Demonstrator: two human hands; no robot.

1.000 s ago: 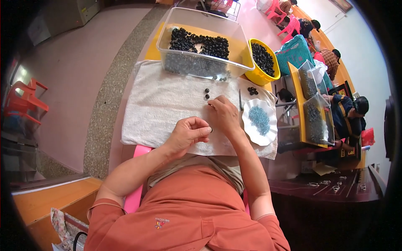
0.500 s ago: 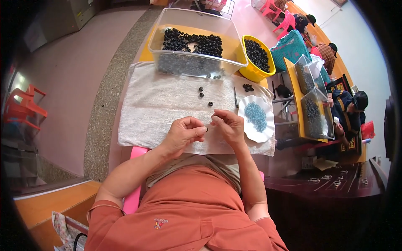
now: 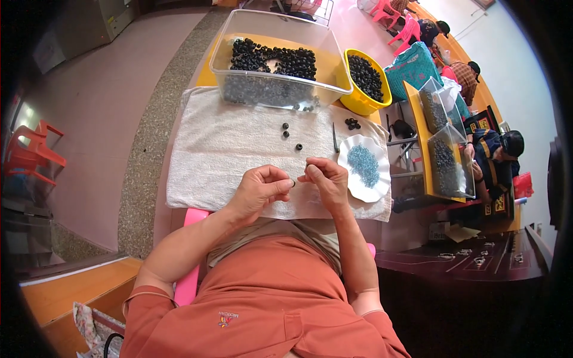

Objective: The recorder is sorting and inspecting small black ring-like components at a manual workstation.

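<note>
My left hand point(image 3: 261, 190) pinches a small black round part point(image 3: 292, 184) between thumb and fingertips, above the near edge of a white towel point(image 3: 227, 143). Just right of it, my right hand point(image 3: 328, 182) is closed in a pinch; whatever sits at its fingertips is too small to name. Beyond my hands, black ring-like parts point(image 3: 299, 147) lie singly on the towel. A white wavy-edged plate point(image 3: 365, 194) beside my right hand carries a heap of small clear blue rings point(image 3: 363, 165). Left of the plate lies a thin dark pointed tool point(image 3: 335, 138).
A clear plastic bin point(image 3: 280, 95) of black parts stands at the far side, with a yellow basin point(image 3: 364, 107) of more at its right. Near the basin sits a small cluster of black parts point(image 3: 353, 123). Another person point(image 3: 498, 155) works at the right beside clear boxes point(image 3: 444, 164).
My right fingertips shift slightly and bend at the pinch, while my left hand keeps its hold on the black part. The seated person at the right moves their hands toward the boxes.
</note>
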